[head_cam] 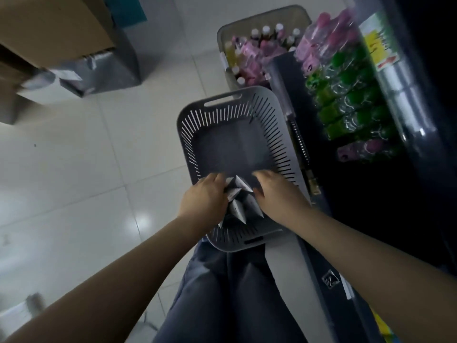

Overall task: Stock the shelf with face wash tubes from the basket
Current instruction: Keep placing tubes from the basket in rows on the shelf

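The face wash tubes [238,200] are partly covered by the left hand [206,198] at nine o'clock and the right hand [278,196] at three o'clock, so their count and print cannot be told (only pale, pointed ends show). Both hands' fingertips curl out of sight among them. The basket [197,125] hides its near rim behind the forearms. The shelf [371,199] at three o'clock sinks into darkness, and the cardboard box [49,28] at ten o'clock is cut by the edge.
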`<state>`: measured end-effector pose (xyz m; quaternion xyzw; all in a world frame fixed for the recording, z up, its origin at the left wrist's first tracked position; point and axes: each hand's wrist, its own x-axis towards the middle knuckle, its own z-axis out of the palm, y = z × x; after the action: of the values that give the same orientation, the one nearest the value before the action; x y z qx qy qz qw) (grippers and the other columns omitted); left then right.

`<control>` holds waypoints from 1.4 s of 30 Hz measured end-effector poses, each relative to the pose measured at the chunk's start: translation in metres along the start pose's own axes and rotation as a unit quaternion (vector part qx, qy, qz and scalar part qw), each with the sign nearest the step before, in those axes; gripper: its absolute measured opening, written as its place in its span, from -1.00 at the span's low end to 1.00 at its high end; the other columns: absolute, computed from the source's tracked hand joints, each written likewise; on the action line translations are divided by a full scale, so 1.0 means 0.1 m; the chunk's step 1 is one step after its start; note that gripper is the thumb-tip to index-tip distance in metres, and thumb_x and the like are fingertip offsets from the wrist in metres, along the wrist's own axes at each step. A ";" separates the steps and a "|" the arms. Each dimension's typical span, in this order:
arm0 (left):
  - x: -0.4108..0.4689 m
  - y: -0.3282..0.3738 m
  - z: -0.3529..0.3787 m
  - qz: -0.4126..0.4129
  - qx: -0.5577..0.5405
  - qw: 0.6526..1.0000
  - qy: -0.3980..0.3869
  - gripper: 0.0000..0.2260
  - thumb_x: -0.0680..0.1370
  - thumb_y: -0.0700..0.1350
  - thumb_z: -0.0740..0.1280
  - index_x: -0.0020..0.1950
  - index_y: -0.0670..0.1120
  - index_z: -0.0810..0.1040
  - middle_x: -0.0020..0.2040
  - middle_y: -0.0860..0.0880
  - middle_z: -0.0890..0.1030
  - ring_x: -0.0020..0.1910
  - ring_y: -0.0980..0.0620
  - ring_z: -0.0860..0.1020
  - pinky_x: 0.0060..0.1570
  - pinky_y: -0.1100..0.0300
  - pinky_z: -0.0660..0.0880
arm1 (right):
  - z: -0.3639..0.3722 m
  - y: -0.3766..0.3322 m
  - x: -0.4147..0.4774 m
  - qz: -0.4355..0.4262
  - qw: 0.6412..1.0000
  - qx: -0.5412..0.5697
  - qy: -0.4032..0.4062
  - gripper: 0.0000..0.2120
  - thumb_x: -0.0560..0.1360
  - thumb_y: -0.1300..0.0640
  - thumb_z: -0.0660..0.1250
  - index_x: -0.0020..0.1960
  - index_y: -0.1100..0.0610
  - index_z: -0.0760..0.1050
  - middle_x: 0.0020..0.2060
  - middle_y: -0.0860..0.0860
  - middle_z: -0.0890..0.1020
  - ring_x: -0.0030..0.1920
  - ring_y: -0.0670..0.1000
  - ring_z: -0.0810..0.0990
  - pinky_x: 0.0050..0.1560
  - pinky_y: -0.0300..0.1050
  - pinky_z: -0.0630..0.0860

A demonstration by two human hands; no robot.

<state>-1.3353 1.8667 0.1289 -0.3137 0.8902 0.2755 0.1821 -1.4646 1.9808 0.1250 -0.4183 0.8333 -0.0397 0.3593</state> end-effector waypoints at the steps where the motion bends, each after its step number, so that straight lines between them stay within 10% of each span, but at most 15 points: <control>1: 0.05 -0.02 0.06 -0.005 -0.002 1.000 -0.004 -0.67 0.59 -0.01 0.14 0.33 -0.02 0.41 0.24 -0.03 0.51 0.20 -0.12 0.49 0.03 0.06 0.45 | 0.06 0.04 0.08 0.007 1.000 0.000 -0.008 -0.65 0.61 0.11 0.17 0.36 0.17 0.36 0.29 0.09 0.48 0.24 0.13 0.48 0.16 0.06 0.49; 10: 0.54 -0.18 0.61 -0.016 0.047 0.999 0.005 -0.79 0.59 -0.07 0.19 0.21 0.04 0.46 0.10 0.04 0.56 0.09 -0.04 0.56 -0.09 0.07 0.49 | 0.57 0.32 0.53 -0.008 1.000 0.008 -0.024 -0.79 0.58 0.10 0.20 0.06 0.21 0.49 0.00 0.12 0.60 -0.05 0.16 0.59 -0.22 -0.07 0.46; 42: 0.61 -0.18 0.53 -0.013 0.121 0.992 -0.026 -0.67 0.53 -0.28 0.18 0.24 -0.03 0.46 0.04 -0.08 0.62 0.01 -0.19 0.59 -0.08 0.01 0.50 | 0.55 0.43 0.73 -0.041 0.998 -0.018 0.039 -0.74 0.47 0.38 0.18 0.07 0.17 0.51 -0.17 0.14 0.63 -0.16 0.21 0.63 -0.34 -0.11 0.36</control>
<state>-1.3599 1.8588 0.0506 -0.2933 0.9079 0.1712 0.2458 -1.4874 1.9683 0.0278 -0.4565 0.8295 -0.0556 0.3168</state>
